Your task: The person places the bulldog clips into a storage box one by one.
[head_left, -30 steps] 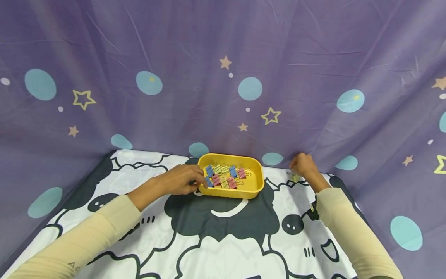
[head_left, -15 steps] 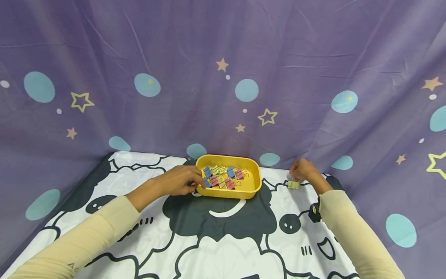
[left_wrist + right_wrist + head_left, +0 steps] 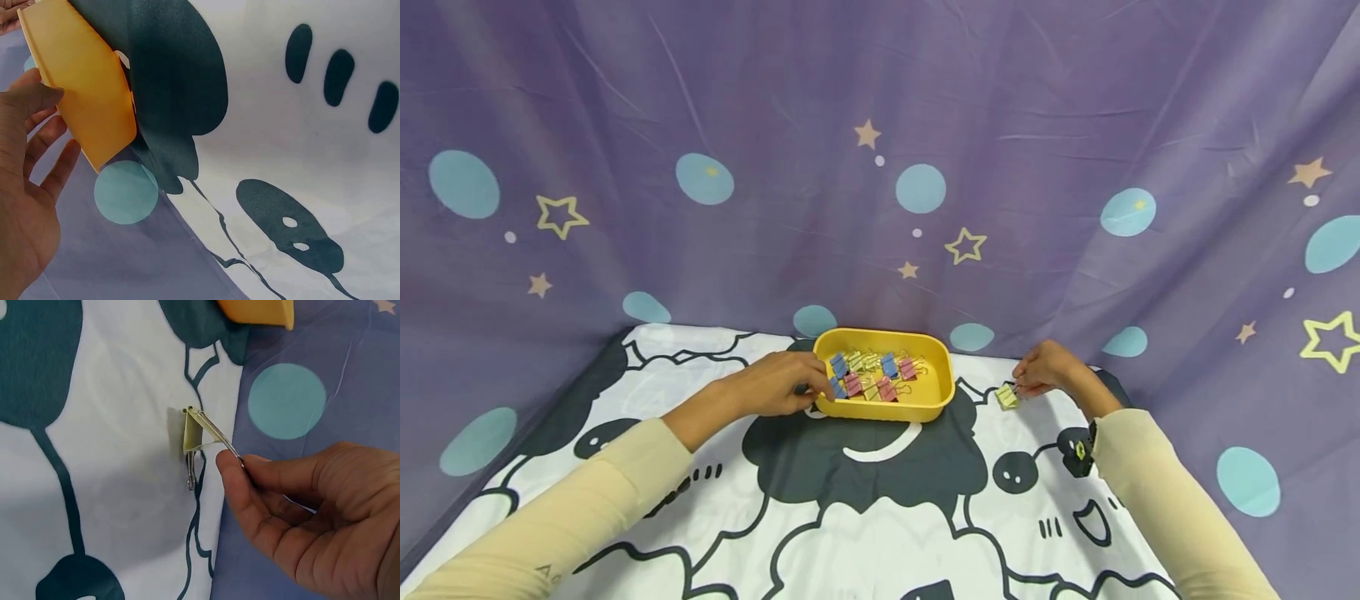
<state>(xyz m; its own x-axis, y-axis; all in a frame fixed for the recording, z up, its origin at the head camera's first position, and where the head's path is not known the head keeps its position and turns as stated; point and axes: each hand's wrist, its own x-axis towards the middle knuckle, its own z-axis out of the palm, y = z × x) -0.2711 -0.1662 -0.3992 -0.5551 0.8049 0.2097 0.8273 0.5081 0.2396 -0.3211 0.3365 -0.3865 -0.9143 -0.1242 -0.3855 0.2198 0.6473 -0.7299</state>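
My left hand holds the left end of a yellow plastic tray, thumb on one side of its rim and fingers on the other, as the left wrist view shows. Several binder clips lie in the tray, among them a blue binder clip and a pink binder clip. To the tray's right, my right hand pinches one wire handle of a light yellow binder clip between thumb and fingertips. The clip's other wire handle hangs away from the fingers, close over the white cloth.
A black-and-white cartoon-print cloth covers the table. Behind its far edge hangs a purple curtain with stars and blue dots, close to the tray and the right hand.
My right hand has turned and drawn the yellow binder clip a little left, so the clip now shows tilted beside the fingers. The left hand stays on the tray. The head view has shifted slightly.
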